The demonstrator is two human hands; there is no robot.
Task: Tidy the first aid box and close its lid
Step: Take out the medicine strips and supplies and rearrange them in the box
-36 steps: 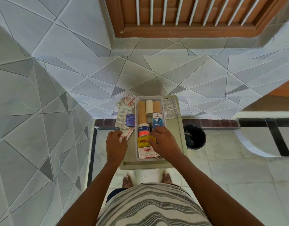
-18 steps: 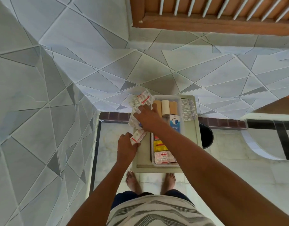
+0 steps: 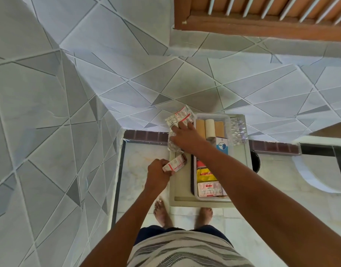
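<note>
A clear plastic first aid box [image 3: 226,118] lies open on a small beige table [image 3: 182,189]. Inside are three bandage rolls [image 3: 210,128], a blue-and-white carton [image 3: 222,146], a yellow packet [image 3: 204,175] and a red-printed blister strip [image 3: 210,188]. My left hand [image 3: 158,173] grips a red-and-white tablet strip [image 3: 175,163] at the table's left edge. My right hand [image 3: 185,136] reaches across the box and presses on a pile of foil blister strips [image 3: 179,117] left of it. No lid is visible.
More foil strips [image 3: 238,132] lie on the table right of the box. A black bin [image 3: 255,160] stands on the floor to the right. Tiled walls close in on the left and behind. My bare feet [image 3: 162,211] are under the table's near edge.
My right hand has left the box's middle and crossed to the foil strips at the upper left. My left hand took hold of the red-and-white strip. The camera shifted left.
</note>
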